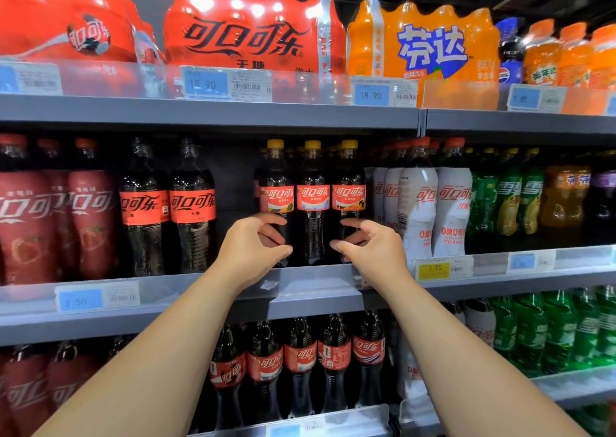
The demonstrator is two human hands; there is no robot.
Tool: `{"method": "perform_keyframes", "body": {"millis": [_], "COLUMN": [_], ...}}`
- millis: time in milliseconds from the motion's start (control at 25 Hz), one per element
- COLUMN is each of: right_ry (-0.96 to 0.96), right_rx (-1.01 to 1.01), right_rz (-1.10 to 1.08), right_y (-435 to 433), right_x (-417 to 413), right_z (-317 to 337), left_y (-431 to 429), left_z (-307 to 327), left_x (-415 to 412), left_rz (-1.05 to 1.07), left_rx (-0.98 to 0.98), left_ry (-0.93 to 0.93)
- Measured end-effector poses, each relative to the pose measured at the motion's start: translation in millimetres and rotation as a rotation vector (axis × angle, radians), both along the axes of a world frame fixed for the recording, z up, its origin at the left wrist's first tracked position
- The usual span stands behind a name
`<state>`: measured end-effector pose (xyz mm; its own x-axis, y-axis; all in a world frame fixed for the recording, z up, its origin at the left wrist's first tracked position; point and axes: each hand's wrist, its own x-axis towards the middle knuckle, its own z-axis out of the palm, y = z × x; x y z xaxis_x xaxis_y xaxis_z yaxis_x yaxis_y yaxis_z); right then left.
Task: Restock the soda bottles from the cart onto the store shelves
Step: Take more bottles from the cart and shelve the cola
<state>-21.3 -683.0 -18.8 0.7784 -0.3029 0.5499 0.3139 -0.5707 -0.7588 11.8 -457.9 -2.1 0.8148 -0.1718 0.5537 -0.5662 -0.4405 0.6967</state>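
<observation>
From the head view, the main risk is a topple. The three yellow-capped cola bottles stand in a tight row at the front of the middle shelf [300,281], and your hands come in low on their bodies. A sideways nudge there could rock one over. The left yellow-capped bottle [276,199] is the most exposed: there is an empty gap between it and the black-capped cola bottles [192,203], so nothing would stop it falling left. The middle yellow-capped bottle [312,199] stands between your two hands and could be knocked by either thumb. On the other side, the right yellow-capped bottle [348,199] stands just beside the white bottles [418,196], so a push there could shove that row. Your left hand [253,246] is half-curled in a C at the lower part of the left bottle, with finger and thumb apart. Your right hand [373,246] mirrors it at the lower part of the right bottle. Neither hand is clenched. I cannot tell whether the fingertips are gripping the bottles, just touching them or hanging just off them. The cart is not in view.
</observation>
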Motion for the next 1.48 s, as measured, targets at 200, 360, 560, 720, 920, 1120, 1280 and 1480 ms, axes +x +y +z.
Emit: {"method": "perform_keyframes", "body": {"millis": [200,360,560,720,920,1120,1280,1480], "right_ry": [0.0,0.015,0.051,0.025,-0.136,-0.251,-0.229,-0.155], "right_rx": [-0.018,-0.067,-0.15,-0.185,-0.157,-0.148,-0.139,-0.143], "right_rz": [-0.006,-0.014,-0.034,-0.045,0.053,0.181,0.277,0.383], "right_y": [-1.8,-1.8,-1.9,-2.1,-0.2,2.4,-2.9,0.4], "right_x": [1.6,-1.7,-3.2,-2.3,-38.8,-133.8,-224.8,-319.3], "right_z": [-1.7,-2.3,0.2,-3.0,-1.0,6.1,7.8,-2.7], "left_y": [-0.1,0.1,-1.3,-2.0,-1.5,8.5,21.4,34.1], "left_z": [-2.4,-2.6,-4.0,-5.4,-4.0,-17.3,-25.3,-30.0], "left_x": [3.1,3.6,2.7,1.8,-25.8,-111.6,-195.6,-292.8], "left_rz": [-0.002,0.025,0.069,0.093,0.157,0.201,0.089,-0.034], "left_rx": [0.016,0.033,0.076,0.138,0.173,0.222,0.239,0.234], "left_ry": [-0.012,-0.051,-0.082,-0.118,-0.253,-0.381,-0.378,-0.364]}}
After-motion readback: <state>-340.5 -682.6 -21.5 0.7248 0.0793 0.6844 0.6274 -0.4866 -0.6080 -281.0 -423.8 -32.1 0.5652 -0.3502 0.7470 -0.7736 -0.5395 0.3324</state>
